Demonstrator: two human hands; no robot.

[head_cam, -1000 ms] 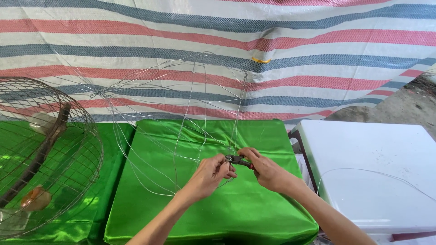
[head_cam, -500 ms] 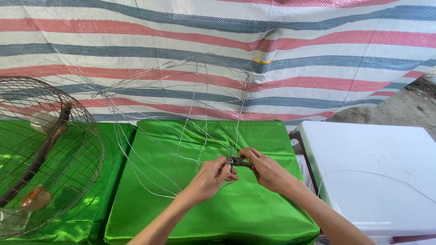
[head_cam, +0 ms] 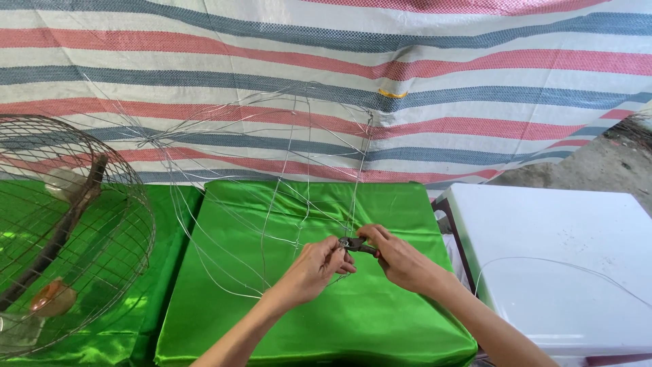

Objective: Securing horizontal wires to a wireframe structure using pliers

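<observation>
1. Currently gripping small dark pliers [head_cam: 354, 245] in right hand [head_cam: 397, 261]; left hand [head_cam: 314, 270] pinching thin silvery wire beside the pliers' tip.
2. One open wire frame [head_cam: 272, 177], loose loops, over glossy green cloth [head_cam: 285, 319].
3. One domed mesh cage [head_cam: 64, 231], left; dark rod inside.

Makeshift outdoor workshop: striped tarp [head_cam: 421, 75] backdrop, wire cage [head_cam: 61, 231].

Bright, even daylight — sharp, soft shadows
</observation>
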